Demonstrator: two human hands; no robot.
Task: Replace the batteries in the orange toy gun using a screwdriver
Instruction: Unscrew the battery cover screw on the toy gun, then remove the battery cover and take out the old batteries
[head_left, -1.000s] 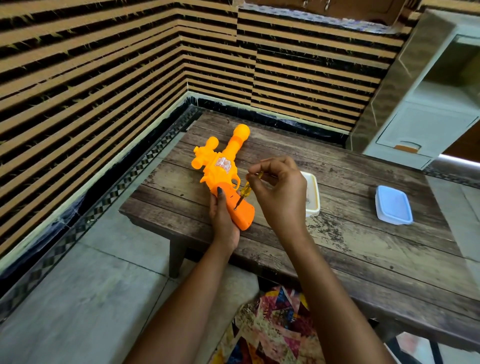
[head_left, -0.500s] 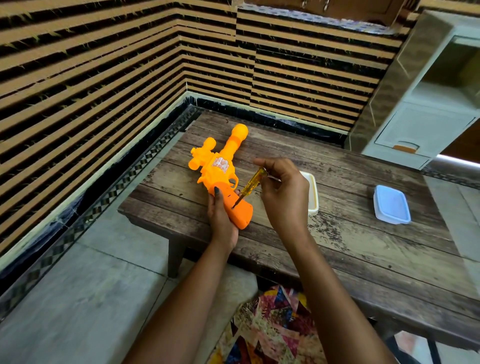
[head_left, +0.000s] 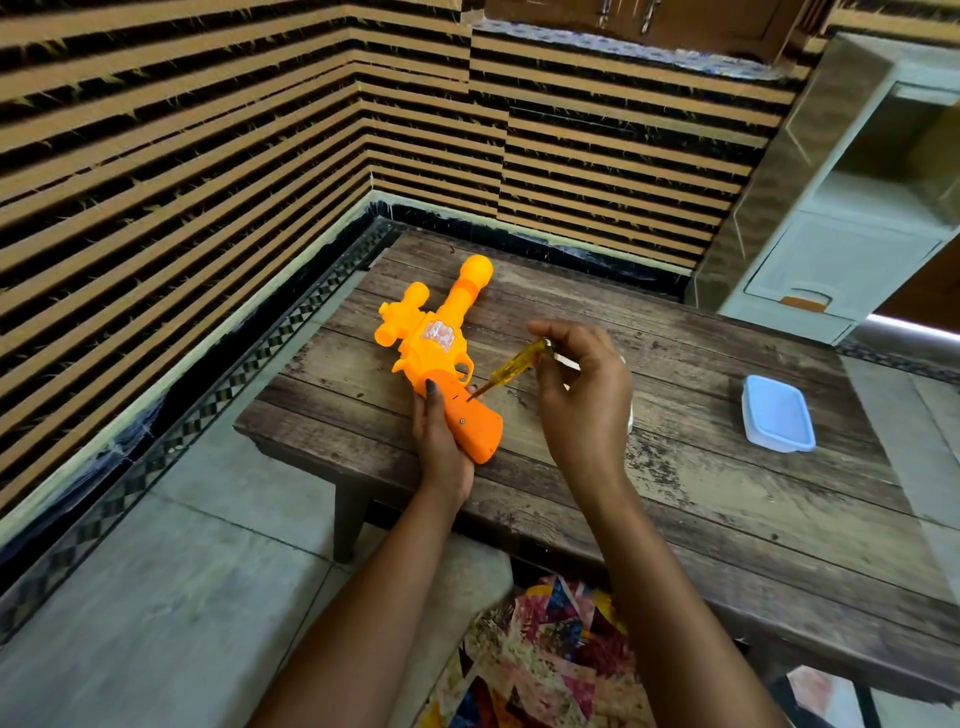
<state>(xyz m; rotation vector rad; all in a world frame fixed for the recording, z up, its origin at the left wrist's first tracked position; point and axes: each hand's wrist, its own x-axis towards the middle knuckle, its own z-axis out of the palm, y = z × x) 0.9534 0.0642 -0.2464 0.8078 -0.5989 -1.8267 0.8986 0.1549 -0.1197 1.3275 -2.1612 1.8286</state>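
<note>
Orange toy gun (head_left: 441, 358) is lying flat on the wooden table (head_left: 675, 493), near its left front corner, barrel pointing away, grip toward the person. Left hand (head_left: 441, 447) is grasping the grip from the left side, thumb lying across its top face. Right hand (head_left: 587, 395) is hovering just right of the gun, wrist raised, fingers pinching the yellow screwdriver (head_left: 511, 366) by its handle. The shaft is slanting down-left, tip touching the grip just beside the left thumb. A blue-lidded container (head_left: 776, 421) is sitting well apart, far right.
</note>
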